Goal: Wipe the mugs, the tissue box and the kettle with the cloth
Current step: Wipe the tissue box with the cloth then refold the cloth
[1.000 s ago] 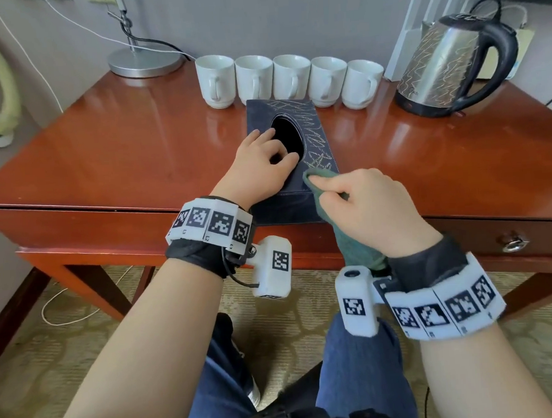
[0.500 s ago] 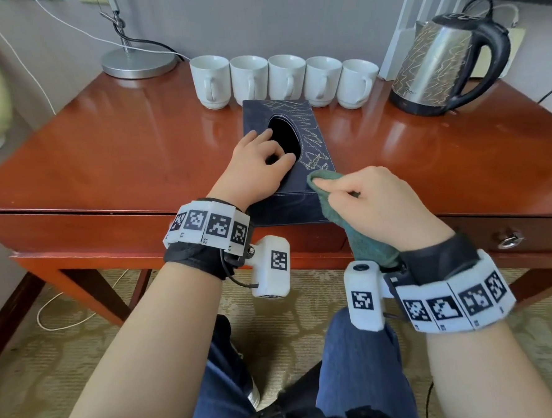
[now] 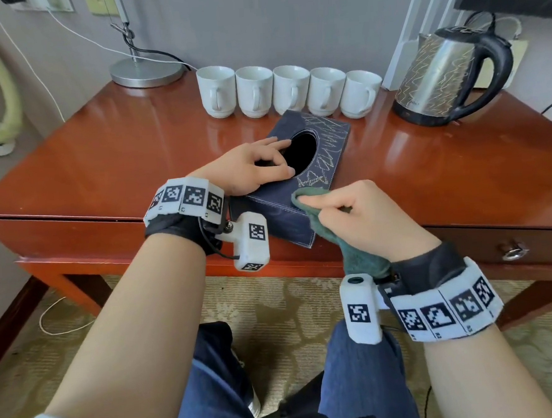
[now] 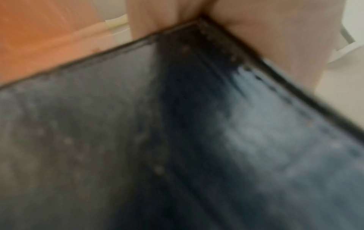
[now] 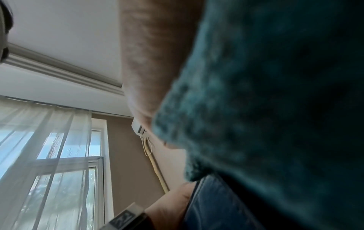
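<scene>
Dark blue rectangular tissue box (image 3: 301,175) lies near table front edge | left hand (image 3: 249,170) flat on top, fingers relaxed | right hand (image 3: 362,216) grips soft green cloth (image 3: 352,256) at box corner | box probably light, slides easily; steady it from top.

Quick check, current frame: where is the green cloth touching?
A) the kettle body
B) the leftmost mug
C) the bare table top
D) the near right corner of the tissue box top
D: the head view shows the right hand gripping the green cloth and pressing it on the near right corner of the dark tissue box, which the left hand steadies; the kettle and mugs stand apart at the back.
</scene>
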A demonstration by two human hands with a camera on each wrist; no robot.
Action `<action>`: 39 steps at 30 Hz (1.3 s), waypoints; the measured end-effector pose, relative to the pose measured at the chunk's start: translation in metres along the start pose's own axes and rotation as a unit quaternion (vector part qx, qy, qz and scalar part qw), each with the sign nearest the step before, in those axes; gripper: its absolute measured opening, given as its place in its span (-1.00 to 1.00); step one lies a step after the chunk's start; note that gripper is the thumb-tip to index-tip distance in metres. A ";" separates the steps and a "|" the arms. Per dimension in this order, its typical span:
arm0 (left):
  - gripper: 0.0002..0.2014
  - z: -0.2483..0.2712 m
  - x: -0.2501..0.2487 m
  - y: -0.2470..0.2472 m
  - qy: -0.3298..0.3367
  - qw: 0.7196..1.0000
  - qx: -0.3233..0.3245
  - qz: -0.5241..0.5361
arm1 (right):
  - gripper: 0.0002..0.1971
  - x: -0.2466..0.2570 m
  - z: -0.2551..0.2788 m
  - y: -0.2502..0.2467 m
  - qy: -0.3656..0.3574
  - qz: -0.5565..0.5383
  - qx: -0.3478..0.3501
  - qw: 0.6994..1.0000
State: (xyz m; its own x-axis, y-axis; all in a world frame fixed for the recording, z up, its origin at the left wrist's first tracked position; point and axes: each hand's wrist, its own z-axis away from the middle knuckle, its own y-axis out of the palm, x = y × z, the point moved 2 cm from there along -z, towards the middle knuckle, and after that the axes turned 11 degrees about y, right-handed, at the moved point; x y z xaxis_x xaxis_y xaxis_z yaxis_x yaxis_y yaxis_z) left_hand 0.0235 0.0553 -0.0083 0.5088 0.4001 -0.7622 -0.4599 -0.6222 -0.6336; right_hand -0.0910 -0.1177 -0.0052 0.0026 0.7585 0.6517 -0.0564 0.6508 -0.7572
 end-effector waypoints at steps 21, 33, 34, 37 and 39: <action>-0.43 0.011 -0.007 0.014 -0.149 0.974 -0.091 -0.144 | -0.59 -0.015 -0.006 -0.009 0.064 -0.049 -0.101 0.992; -0.66 0.009 -0.002 0.011 -0.146 0.972 -0.153 -0.101 | -0.63 0.032 -0.002 -0.011 -0.027 0.237 -0.003 0.971; -0.67 0.009 -0.003 0.011 -0.145 0.973 -0.153 -0.098 | -0.63 0.036 -0.007 -0.011 -0.024 0.248 -0.002 0.968; -0.69 0.010 -0.003 0.011 -0.146 0.974 -0.151 -0.089 | -0.63 0.040 -0.022 -0.016 0.000 0.256 -0.013 0.967; -0.69 0.011 -0.004 0.011 -0.148 0.973 -0.155 -0.084 | -0.63 0.034 -0.030 -0.021 0.027 0.253 -0.028 0.967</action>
State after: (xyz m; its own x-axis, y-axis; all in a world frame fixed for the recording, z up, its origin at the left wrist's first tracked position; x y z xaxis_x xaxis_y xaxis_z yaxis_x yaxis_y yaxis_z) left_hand 0.0088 0.0545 -0.0137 0.3059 0.6615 -0.6847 -0.1221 -0.6860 -0.7173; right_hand -0.0600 -0.1046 0.0309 0.0414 0.9799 0.1951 -0.0097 0.1956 -0.9806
